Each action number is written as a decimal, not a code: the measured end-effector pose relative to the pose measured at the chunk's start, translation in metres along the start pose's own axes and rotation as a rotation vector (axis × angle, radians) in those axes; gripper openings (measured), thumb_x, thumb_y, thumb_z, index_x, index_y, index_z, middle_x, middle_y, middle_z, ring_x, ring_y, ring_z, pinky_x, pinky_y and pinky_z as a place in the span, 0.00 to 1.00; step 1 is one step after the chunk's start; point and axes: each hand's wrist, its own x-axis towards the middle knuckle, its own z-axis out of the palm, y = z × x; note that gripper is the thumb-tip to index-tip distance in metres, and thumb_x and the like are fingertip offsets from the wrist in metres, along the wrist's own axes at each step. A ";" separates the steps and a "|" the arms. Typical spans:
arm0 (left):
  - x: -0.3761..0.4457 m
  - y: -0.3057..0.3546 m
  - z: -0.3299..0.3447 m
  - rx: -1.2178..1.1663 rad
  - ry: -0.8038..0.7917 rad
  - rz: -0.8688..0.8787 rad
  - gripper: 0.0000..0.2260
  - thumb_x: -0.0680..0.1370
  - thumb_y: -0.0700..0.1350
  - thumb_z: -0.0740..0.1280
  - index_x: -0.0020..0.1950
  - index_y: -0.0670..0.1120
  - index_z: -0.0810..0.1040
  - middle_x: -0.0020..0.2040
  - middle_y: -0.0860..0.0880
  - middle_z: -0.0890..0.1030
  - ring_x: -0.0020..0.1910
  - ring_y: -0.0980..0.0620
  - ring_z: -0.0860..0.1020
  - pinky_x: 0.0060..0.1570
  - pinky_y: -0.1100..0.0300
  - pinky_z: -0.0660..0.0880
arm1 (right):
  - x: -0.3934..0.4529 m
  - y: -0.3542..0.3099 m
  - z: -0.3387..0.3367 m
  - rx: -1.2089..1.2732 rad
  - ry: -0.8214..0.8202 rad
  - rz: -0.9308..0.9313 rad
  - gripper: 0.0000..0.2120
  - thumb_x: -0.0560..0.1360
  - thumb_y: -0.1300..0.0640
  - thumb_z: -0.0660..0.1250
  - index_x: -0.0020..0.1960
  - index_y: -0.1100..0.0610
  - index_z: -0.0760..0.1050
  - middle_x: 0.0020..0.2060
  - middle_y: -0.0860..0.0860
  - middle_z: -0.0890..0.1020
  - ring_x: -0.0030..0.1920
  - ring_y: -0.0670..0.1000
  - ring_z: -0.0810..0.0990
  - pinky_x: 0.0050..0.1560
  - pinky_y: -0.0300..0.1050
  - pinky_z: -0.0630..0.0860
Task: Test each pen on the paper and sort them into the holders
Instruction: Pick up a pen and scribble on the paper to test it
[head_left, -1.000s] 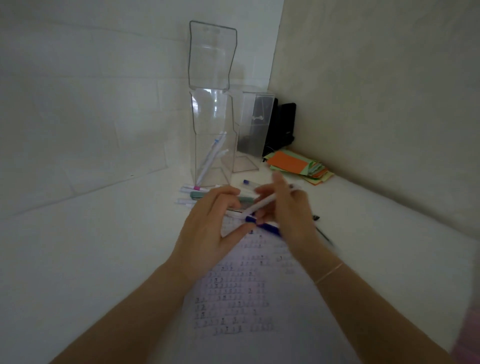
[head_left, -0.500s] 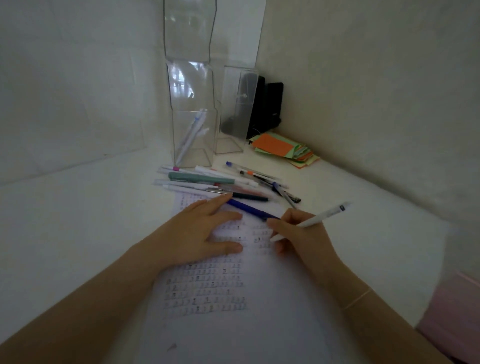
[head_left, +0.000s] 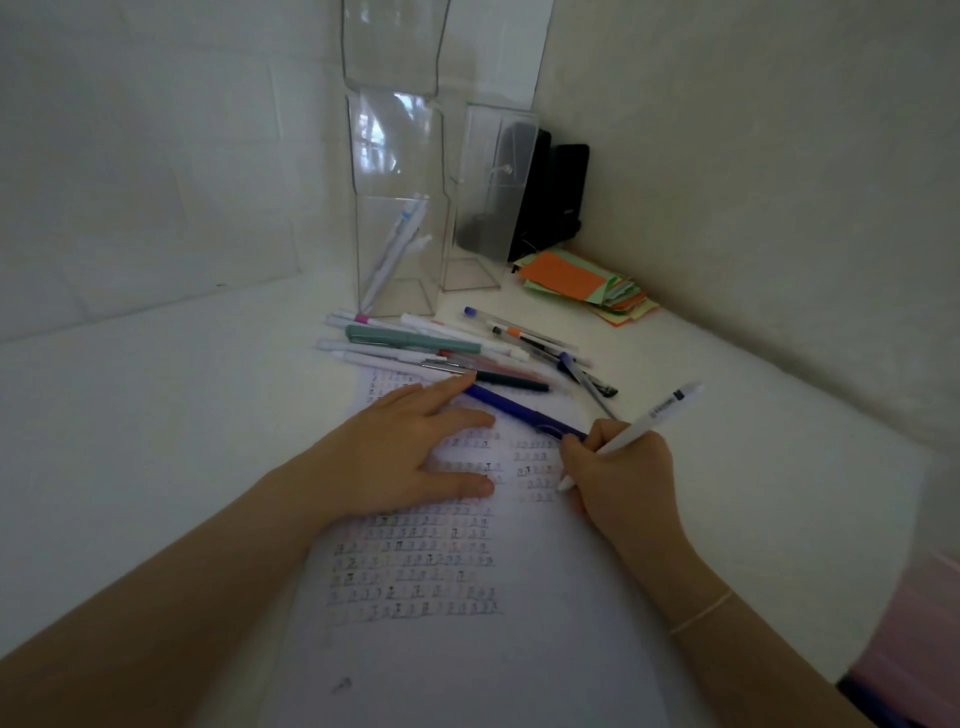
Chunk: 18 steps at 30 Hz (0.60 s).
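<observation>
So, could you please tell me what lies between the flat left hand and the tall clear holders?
In the head view, a row of loose pens lies between the left hand and the clear holders.

A white tabletop (head_left: 156, 415) is set into a corner formed by a white tiled wall (head_left: 156, 156) and a plain beige wall (head_left: 753, 182). Dim, soft light is cast throughout.

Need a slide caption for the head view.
Right hand tests white pen on paper; left hand flattens it.
</observation>
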 end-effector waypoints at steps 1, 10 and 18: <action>0.000 0.000 0.000 0.000 0.000 -0.001 0.36 0.67 0.77 0.48 0.72 0.64 0.56 0.77 0.58 0.44 0.74 0.56 0.51 0.73 0.56 0.50 | 0.000 0.000 0.000 -0.012 0.016 -0.011 0.13 0.71 0.65 0.66 0.32 0.72 0.70 0.29 0.66 0.79 0.24 0.51 0.72 0.27 0.40 0.71; 0.000 0.000 0.000 -0.007 0.000 0.001 0.38 0.65 0.78 0.46 0.72 0.64 0.56 0.77 0.57 0.43 0.74 0.56 0.51 0.73 0.55 0.50 | -0.002 -0.002 0.000 -0.018 0.008 -0.017 0.12 0.71 0.66 0.66 0.31 0.71 0.71 0.25 0.65 0.76 0.20 0.45 0.68 0.22 0.31 0.66; -0.001 -0.001 0.001 0.009 0.013 0.000 0.37 0.67 0.77 0.47 0.72 0.64 0.56 0.77 0.57 0.44 0.74 0.55 0.51 0.73 0.57 0.49 | -0.002 -0.001 0.000 0.018 -0.009 -0.030 0.13 0.72 0.65 0.67 0.33 0.72 0.71 0.28 0.65 0.79 0.19 0.44 0.69 0.22 0.33 0.70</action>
